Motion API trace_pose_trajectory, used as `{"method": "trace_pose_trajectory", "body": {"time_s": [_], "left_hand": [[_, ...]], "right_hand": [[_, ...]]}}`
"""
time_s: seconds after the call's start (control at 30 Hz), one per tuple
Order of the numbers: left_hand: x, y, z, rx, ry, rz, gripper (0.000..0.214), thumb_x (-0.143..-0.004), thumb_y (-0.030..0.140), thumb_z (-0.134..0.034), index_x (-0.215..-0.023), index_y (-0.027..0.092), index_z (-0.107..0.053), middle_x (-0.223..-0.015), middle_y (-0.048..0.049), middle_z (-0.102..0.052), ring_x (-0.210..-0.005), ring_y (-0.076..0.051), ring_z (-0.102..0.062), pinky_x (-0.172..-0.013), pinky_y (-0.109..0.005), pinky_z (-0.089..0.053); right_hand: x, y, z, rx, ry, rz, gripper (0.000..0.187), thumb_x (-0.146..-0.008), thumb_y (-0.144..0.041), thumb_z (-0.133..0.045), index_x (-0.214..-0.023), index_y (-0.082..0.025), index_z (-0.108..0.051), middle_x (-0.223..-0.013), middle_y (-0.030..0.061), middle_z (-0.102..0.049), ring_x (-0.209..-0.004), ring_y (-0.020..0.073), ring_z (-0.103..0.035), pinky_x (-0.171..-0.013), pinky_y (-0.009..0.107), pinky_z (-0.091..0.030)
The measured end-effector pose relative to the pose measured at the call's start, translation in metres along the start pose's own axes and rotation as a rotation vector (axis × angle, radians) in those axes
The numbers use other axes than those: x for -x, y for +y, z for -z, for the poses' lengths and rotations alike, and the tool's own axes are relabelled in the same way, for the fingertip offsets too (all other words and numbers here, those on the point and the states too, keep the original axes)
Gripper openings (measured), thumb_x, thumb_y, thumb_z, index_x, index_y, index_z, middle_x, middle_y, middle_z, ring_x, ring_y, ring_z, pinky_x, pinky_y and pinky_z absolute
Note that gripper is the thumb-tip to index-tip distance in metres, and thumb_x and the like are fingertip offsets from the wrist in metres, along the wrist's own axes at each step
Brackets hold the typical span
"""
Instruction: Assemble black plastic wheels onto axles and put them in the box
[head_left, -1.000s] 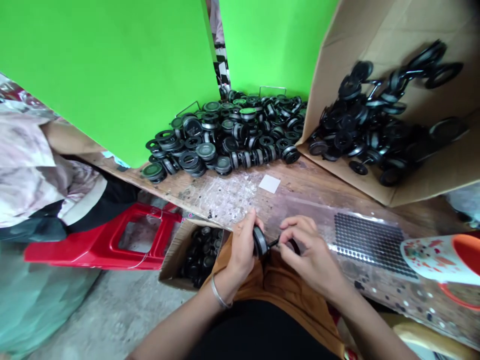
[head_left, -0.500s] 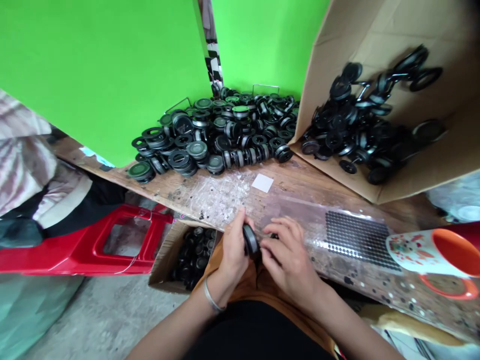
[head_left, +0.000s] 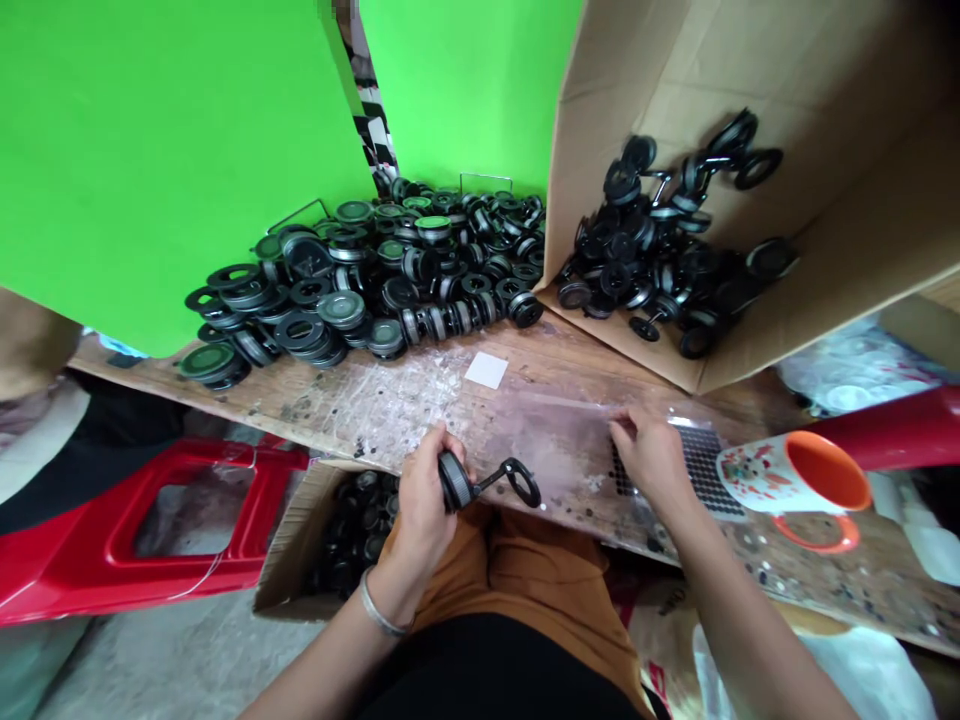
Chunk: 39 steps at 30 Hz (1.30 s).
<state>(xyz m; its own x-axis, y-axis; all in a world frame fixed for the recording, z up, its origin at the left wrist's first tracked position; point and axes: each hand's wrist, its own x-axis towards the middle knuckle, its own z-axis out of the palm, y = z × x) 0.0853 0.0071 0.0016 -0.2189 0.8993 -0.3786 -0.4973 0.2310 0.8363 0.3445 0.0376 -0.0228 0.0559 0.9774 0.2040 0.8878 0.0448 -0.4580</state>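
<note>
My left hand is wrapped round a black round folding stand with a ribbed grey rim. A thin arm swings out from it to the right, ending in an open black ring. Over on the right, my right hand reaches to a clear sheet of small black round dots. Its thumb and forefinger are pinched together at the sheet's left part. Whatever sits between those fingertips is too small to make out, and the hand covers part of the sheet.
Many similar round black pieces are heaped at the back of the wooden table. A large carton holds more, as does a small box below. A mug, a white square and a red stool are nearby.
The right hand has left the stand and moved right to the dot sheet. The stand's arm and ring now show extended from the left hand. The view has shifted to the right.
</note>
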Motion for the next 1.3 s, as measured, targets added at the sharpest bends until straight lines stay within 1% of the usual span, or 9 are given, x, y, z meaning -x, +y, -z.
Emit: {"method": "trace_pose_trajectory", "body": {"time_s": [0.13, 0.37, 0.5, 0.6, 0.7, 0.77, 0.87, 1.03, 1.3], "left_hand": [[0.003, -0.004, -0.002, -0.017, -0.017, -0.014, 0.035, -0.083, 0.043, -0.057, -0.058, 0.018, -0.052, -0.053, 0.0039, -0.047, -0.042, -0.010, -0.048, -0.047, -0.024, -0.042], [0.002, -0.006, 0.000, 0.001, 0.024, -0.022, 0.036, -0.082, 0.043, -0.057, -0.058, 0.018, -0.051, -0.050, 0.0045, -0.047, -0.042, -0.010, -0.048, -0.044, -0.022, -0.039], [0.003, -0.007, 0.002, 0.022, 0.026, -0.049, 0.034, -0.082, 0.043, -0.057, -0.059, 0.018, -0.052, -0.050, 0.0044, -0.048, -0.042, -0.010, -0.048, -0.045, -0.022, -0.039], [0.004, -0.004, 0.003, 0.001, 0.046, -0.065, 0.034, -0.081, 0.042, -0.057, -0.058, 0.018, -0.052, -0.049, 0.0039, -0.048, -0.041, -0.010, -0.046, -0.044, -0.022, -0.037], [0.005, -0.002, 0.002, -0.043, 0.061, -0.066, 0.037, -0.080, 0.045, -0.056, -0.055, 0.018, -0.051, -0.047, 0.0033, -0.046, -0.039, -0.010, -0.045, -0.042, -0.022, -0.035], [0.006, -0.001, 0.001, -0.081, 0.071, -0.080, 0.039, -0.080, 0.046, -0.056, -0.053, 0.018, -0.050, -0.047, 0.0034, -0.045, -0.039, -0.010, -0.044, -0.041, -0.021, -0.032], [0.008, 0.000, -0.002, -0.116, 0.065, -0.100, 0.040, -0.081, 0.046, -0.055, -0.052, 0.018, -0.050, -0.045, 0.0036, -0.043, -0.038, -0.009, -0.043, -0.041, -0.021, -0.031], [0.011, 0.001, -0.001, -0.106, 0.040, -0.090, 0.041, -0.081, 0.046, -0.055, -0.052, 0.018, -0.049, -0.047, 0.0041, -0.042, -0.039, -0.008, -0.042, -0.042, -0.021, -0.030], [0.009, -0.002, 0.000, -0.065, 0.079, -0.043, 0.039, -0.078, 0.046, -0.058, -0.053, 0.018, -0.050, -0.047, 0.0043, -0.044, -0.040, -0.009, -0.042, -0.044, -0.022, -0.032]], "right_hand": [[-0.018, 0.028, -0.007, 0.065, -0.078, -0.058, 0.018, -0.080, -0.020, -0.049, -0.075, -0.017, -0.066, -0.079, 0.0071, -0.065, -0.074, 0.0190, -0.059, -0.071, 0.030, -0.041], [-0.027, 0.029, -0.014, 0.116, -0.168, -0.097, 0.017, -0.075, -0.016, -0.050, -0.062, -0.018, -0.060, -0.057, 0.0025, -0.057, -0.056, 0.0158, -0.050, -0.059, 0.028, -0.030], [-0.023, 0.026, -0.012, 0.117, -0.104, -0.050, 0.015, -0.077, -0.016, -0.048, -0.066, -0.018, -0.059, -0.064, 0.0052, -0.055, -0.061, 0.0181, -0.050, -0.061, 0.030, -0.033], [-0.011, 0.006, -0.004, 0.056, -0.010, 0.038, 0.012, -0.080, -0.020, -0.049, -0.072, -0.018, -0.058, -0.081, 0.0086, -0.058, -0.080, 0.0219, -0.055, -0.075, 0.034, -0.041], [0.007, -0.035, 0.004, -0.184, 0.086, 0.261, 0.006, -0.083, -0.024, -0.056, -0.079, -0.021, -0.059, -0.099, 0.0076, -0.059, -0.098, 0.0233, -0.055, -0.090, 0.040, -0.041], [0.021, -0.065, 0.005, -0.304, 0.063, 0.381, 0.004, -0.084, -0.021, -0.058, -0.080, -0.022, -0.059, -0.104, 0.0068, -0.058, -0.104, 0.0233, -0.054, -0.094, 0.043, -0.040], [0.035, -0.096, -0.003, -0.324, 0.047, 0.496, 0.008, -0.084, -0.014, -0.057, -0.083, -0.022, -0.058, -0.107, 0.0077, -0.056, -0.110, 0.0246, -0.050, -0.096, 0.045, -0.040], [0.041, -0.102, -0.021, -0.272, 0.074, 0.531, 0.010, -0.083, -0.011, -0.058, -0.085, -0.021, -0.057, -0.109, 0.0093, -0.056, -0.112, 0.0264, -0.048, -0.094, 0.048, -0.042], [0.042, -0.096, -0.023, -0.221, 0.102, 0.612, 0.017, -0.083, -0.010, -0.059, -0.096, -0.021, -0.062, -0.119, 0.0115, -0.058, -0.123, 0.0309, -0.047, -0.097, 0.056, -0.042]]}}
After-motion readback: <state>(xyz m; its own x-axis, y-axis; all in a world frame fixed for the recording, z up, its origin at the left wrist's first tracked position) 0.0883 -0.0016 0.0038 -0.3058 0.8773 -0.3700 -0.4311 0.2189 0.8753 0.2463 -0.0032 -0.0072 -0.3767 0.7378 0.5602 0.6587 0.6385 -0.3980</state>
